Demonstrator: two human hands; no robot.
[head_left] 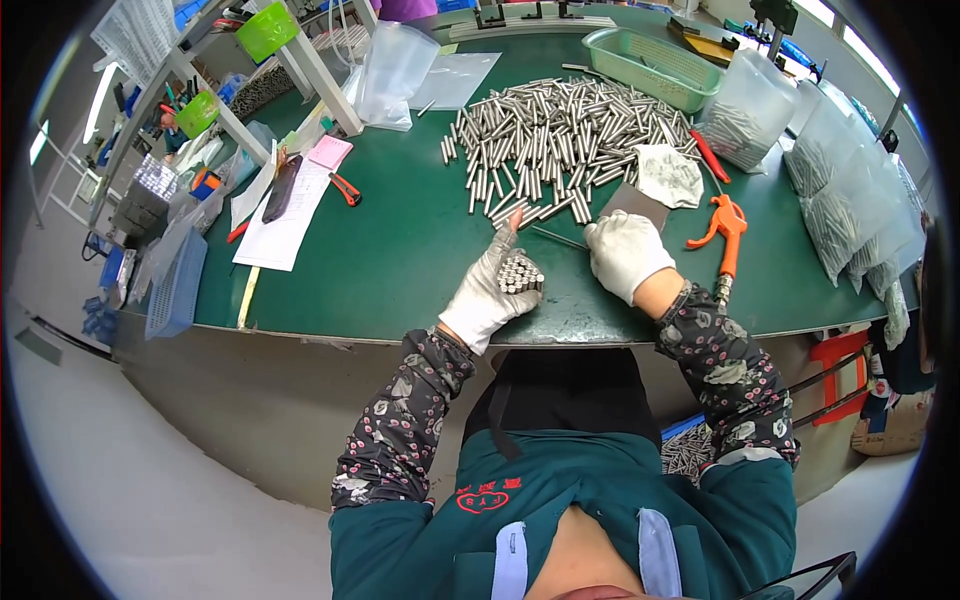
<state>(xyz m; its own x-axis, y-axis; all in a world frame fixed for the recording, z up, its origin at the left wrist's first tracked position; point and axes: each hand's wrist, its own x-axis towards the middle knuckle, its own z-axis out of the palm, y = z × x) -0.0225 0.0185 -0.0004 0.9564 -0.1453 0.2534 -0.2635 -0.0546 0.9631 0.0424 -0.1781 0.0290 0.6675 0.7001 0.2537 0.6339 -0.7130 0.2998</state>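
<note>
Left hand (490, 288): fingers wrapped around the bundle, grasping it; we judge this hand nearer to it.
Bundle (518, 274): pins in the left palm, ends facing up to us, above the tabletop (380, 240) near its edge.
Rod (558, 238): between our hands, just beyond the bundle; long axis roughly left-right, left end tipped away.
Right hand (627, 252): fingers curled, apparently grasping the rod's right end; undersides hidden from us.

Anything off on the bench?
Nothing looks clearly damaged. Minor: one metal pin lies alone by the clear plastic sheet, left of the main pile, so it looks strayed; a crumpled white cloth at the pile's right edge looks untidy.
</note>
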